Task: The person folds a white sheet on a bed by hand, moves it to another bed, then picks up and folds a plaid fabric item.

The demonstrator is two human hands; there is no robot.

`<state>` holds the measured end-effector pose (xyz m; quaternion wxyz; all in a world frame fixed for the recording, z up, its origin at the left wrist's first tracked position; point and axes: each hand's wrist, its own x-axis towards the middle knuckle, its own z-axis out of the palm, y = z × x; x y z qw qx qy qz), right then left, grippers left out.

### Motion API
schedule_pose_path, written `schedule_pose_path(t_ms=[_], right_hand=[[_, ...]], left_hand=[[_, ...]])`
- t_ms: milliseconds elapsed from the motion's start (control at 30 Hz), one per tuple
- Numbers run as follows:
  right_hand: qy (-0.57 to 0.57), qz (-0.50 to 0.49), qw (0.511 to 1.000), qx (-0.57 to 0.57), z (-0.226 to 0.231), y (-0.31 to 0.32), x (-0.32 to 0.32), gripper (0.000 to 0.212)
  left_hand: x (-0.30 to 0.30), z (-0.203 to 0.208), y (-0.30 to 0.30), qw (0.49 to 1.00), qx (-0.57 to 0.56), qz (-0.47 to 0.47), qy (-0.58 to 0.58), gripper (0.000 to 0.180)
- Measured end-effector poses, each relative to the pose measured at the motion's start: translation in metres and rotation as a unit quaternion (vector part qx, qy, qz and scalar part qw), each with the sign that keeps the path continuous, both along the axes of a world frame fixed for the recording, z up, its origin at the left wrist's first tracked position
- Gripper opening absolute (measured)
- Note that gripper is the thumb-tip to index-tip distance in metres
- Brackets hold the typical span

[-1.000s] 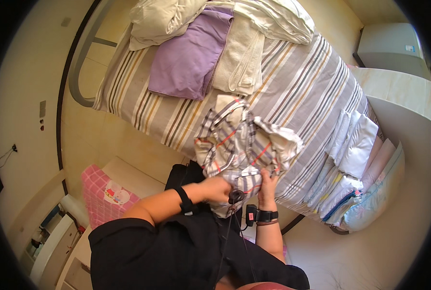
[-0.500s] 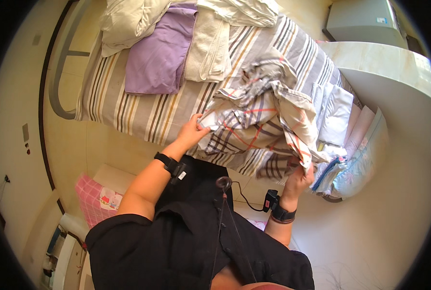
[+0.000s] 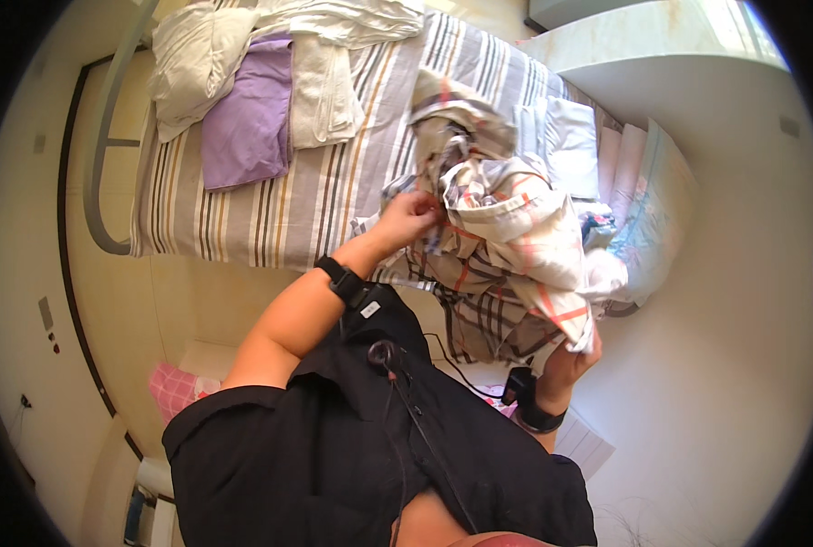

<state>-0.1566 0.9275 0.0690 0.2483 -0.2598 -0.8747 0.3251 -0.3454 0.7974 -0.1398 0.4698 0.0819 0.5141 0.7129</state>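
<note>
The bed, covered with a striped sheet, spans the far side of the scene. The plaid cloth is positioned over the right part of the bed; it is bunched and unfolded, and its near portion hangs past the near edge. A row of folded linens is located at the right end of the bed, just beyond the plaid cloth. The purple cloth lies at the far left, beside a beige towel.

Left hand: placed against the left side of the plaid cloth; fingers curled. Whether they grip the fabric cannot be determined. Right hand: fingers closed on the near right edge of the plaid cloth. A black wristband encircles the left wrist.
</note>
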Motion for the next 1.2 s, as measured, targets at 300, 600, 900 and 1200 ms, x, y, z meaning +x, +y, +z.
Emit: schedule_pose_path(t_ms=[300,600,900,1200], right_hand=[[-0.162,-0.014,0.987,-0.007,0.012,0.071,0.033,0.022],[0.085,-0.174,0.949,-0.25,0.006,0.129,0.103,0.038],[0.056,-0.286,0.956,0.029,0.0,0.183,0.166,0.033],[0.158,-0.316,0.906,-0.233,-0.002,0.233,0.139,0.026]], left_hand=[[-0.047,0.165,-0.074,0.812,-0.224,0.187,0.506,0.008],[-0.122,0.283,-0.203,0.364,-0.433,0.217,0.795,0.033],[-0.135,0.295,-0.313,0.322,-0.63,0.192,0.68,0.042],[-0.128,0.332,-0.442,0.295,-0.789,0.212,0.496,0.053]])
